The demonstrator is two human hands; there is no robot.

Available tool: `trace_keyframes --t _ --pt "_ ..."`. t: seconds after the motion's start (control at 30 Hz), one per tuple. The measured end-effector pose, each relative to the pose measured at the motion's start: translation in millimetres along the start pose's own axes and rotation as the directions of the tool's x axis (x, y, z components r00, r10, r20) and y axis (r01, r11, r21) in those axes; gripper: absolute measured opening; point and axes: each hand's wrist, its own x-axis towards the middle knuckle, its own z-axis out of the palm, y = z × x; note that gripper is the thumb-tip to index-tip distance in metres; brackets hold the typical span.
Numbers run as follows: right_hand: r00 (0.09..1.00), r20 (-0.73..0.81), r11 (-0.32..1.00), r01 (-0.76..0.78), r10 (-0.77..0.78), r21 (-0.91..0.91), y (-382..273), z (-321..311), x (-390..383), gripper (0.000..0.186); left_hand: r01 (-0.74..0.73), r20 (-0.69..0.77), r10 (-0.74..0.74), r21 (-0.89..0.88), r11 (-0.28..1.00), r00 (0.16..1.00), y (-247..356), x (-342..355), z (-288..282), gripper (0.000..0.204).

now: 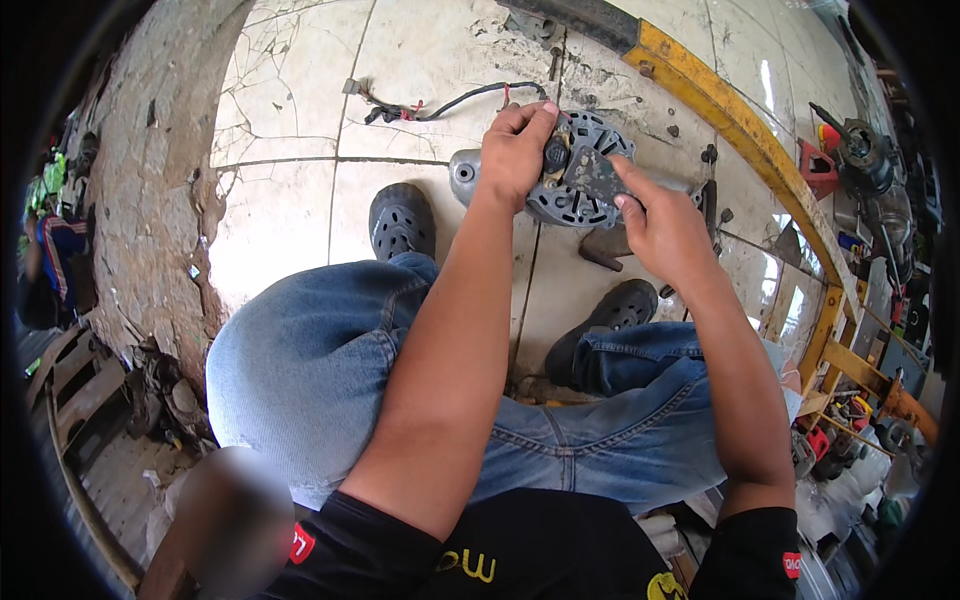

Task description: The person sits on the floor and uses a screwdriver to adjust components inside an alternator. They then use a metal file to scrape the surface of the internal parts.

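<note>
An alternator (587, 208) with a slotted grey metal housing lies on the floor ahead of me, between and beyond my shoes. My right hand (660, 212) grips a flat, dark, worn cover plate (596, 178) by its right edge, thumb and fingers closed on it, over the slotted face. My left hand (515, 155) is at the alternator's left side with its fingers curled together. What those fingertips hold is hidden. A black cable (468, 98) with red wires and a connector on its far end runs left from beside the left fingertips.
A yellow metal frame (740, 110) curves around the right side. Metal tools (707, 205) lie just right of the alternator. Machine parts (865, 150) crowd the far right. Cracked tiles (290, 100) meet rough concrete (160, 130) on the left. Another person (58, 255) is at the left edge.
</note>
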Motion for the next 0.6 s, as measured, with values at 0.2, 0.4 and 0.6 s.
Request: trace_keyframes --t 0.2,0.4,0.6 --pt "0.998 -0.046 0.998 0.051 -0.053 -0.034 8 5 0 0.044 -0.005 0.019 0.004 0.058 0.998 1.000 2 -1 1 0.034" --pt "0.998 -0.031 0.999 0.049 -0.050 -0.019 11 6 0 0.044 0.024 -0.009 -0.024 0.025 0.999 1.000 2 -2 4 0.035" --pt "0.996 -0.023 0.997 0.082 -0.082 0.010 12 5 1 0.042 -0.001 -0.003 0.001 0.027 1.000 1.000 -3 1 0 0.036"
